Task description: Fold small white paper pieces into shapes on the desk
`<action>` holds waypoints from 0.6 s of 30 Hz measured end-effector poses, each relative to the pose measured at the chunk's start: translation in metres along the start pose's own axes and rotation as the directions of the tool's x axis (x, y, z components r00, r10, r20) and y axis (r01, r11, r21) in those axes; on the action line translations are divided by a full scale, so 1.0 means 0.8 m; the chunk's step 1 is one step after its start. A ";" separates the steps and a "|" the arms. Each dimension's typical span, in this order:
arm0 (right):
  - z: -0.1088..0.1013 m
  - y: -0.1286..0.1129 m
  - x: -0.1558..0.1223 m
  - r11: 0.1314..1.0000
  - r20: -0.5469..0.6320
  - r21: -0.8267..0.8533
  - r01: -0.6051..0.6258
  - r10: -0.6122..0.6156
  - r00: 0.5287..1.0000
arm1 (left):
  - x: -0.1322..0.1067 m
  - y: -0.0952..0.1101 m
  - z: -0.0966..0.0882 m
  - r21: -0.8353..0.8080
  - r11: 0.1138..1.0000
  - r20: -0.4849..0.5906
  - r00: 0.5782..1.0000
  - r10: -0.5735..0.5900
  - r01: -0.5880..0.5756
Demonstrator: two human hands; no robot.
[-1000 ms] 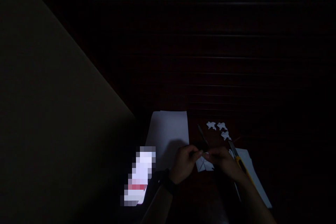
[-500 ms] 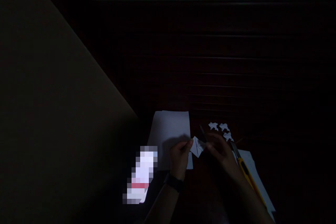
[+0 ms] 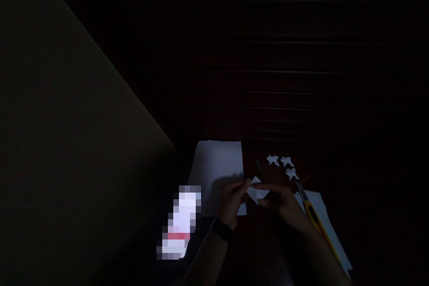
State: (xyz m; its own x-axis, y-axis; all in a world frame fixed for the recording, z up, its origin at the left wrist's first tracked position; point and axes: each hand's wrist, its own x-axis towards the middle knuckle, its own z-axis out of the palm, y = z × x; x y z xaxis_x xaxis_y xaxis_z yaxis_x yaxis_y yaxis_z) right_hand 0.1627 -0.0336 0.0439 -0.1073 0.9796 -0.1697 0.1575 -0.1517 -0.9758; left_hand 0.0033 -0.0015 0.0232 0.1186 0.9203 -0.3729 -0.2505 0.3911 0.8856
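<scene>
In very dim light, my left hand (image 3: 233, 199) and my right hand (image 3: 283, 203) meet over a dark table. Between them they pinch a small folded white paper piece (image 3: 257, 189), the left at its left corner, the right at its lower right edge. A dark band sits on my left wrist. A white paper sheet (image 3: 217, 163) lies just behind my left hand, partly shadowed by it.
Three small folded white paper shapes (image 3: 283, 165) lie beyond my right hand. A yellow utility knife (image 3: 313, 219) rests on another white sheet (image 3: 330, 237) at right. A thin dark pen-like stick (image 3: 259, 170) lies by the paper. A bright blurred object (image 3: 181, 221) glows at left.
The folded piece was lifted from low on the table up between my hands, then turned slightly. My right hand shifted from above it down to its lower right edge.
</scene>
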 end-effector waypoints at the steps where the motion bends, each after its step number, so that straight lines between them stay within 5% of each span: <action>1: 0.000 0.000 0.000 1.000 0.003 0.003 0.001 -0.001 1.000 | 0.000 0.000 -0.001 -0.001 1.000 0.011 1.000 -0.011 0.011; 8: 0.000 0.001 0.002 0.993 0.003 0.048 0.109 -0.109 0.994 | 0.001 -0.003 0.000 0.088 0.996 -0.008 1.000 0.018 -0.017; 14: 0.000 0.012 0.007 0.994 0.055 0.014 0.110 -0.111 0.992 | 0.002 -0.006 -0.001 0.134 0.991 0.084 0.996 0.018 -0.029; 18: -0.003 0.013 0.008 0.995 -0.020 -0.002 0.097 -0.097 0.995 | 0.000 -0.006 0.000 0.117 0.993 0.123 0.992 -0.036 0.022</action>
State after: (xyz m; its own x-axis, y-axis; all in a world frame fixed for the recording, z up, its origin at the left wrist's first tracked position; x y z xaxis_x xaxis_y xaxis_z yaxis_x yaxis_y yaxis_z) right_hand 0.1659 -0.0285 0.0331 -0.1024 0.9922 -0.0718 0.1485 -0.0561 -0.9873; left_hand 0.0040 -0.0035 0.0191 0.2448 0.8970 -0.3681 -0.1341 0.4073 0.9034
